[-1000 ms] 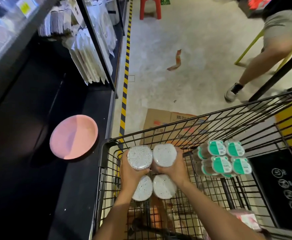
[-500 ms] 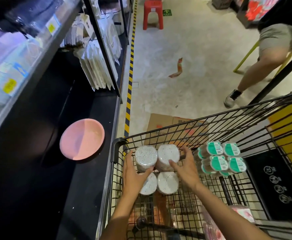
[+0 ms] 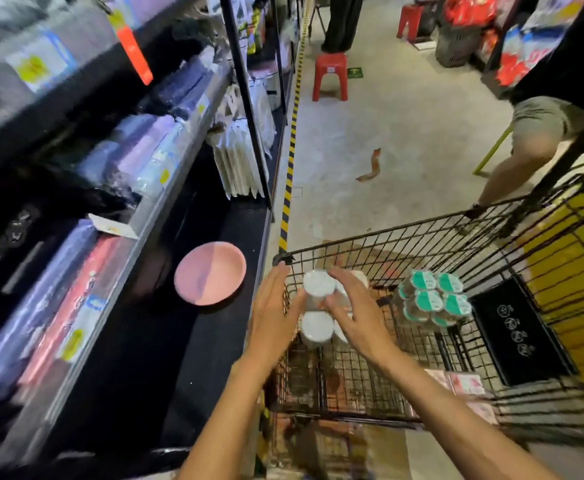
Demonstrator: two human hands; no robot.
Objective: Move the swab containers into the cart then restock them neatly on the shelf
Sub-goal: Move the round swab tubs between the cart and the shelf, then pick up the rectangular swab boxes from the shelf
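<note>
Shelf (image 3: 214,344): black, left of my view, carrying a pink plate (image 3: 210,273).
Cart (image 3: 404,233): wire, just beside the shelf.
White-lidded swab containers (image 3: 318,284): bundled in the cart's front-left corner.
Green-lidded swab containers (image 3: 432,299): bundled mid-cart.
Left hand (image 3: 273,317): fingers straight, against the white bundle's left side.
Right hand (image 3: 356,313): fingers spread over it; contact unclear.

A shop aisle: stocked shelves (image 3: 166,140) with yellow price labels (image 3: 164,175) fill the left of the frame, a wire shopping cart (image 3: 422,237) stands lower right, and red merchandise displays (image 3: 470,12) line the top right.
</note>
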